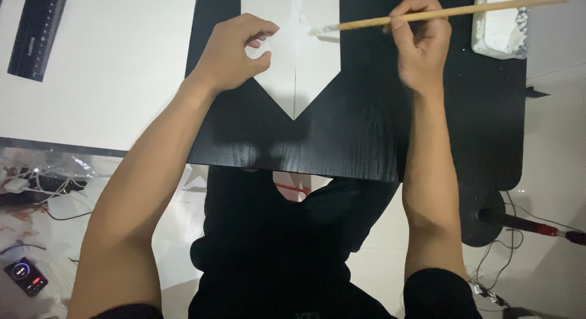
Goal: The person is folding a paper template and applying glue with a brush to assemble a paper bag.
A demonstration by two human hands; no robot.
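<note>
Seen from above, a person's two bare hands work over a black worktop [354, 142]. A folded white paper [299, 69], pointed toward the person, lies flat at the worktop's middle. The left hand [235, 50] pinches the paper's left edge between thumb and fingers. The right hand [421, 41] grips a thin wooden brush [452, 11], its pale tip touching the paper near the central crease. A white tub [500, 26] sits at the far right; a black ruler [36, 32] lies on a white sheet [104, 81] to the left.
</note>
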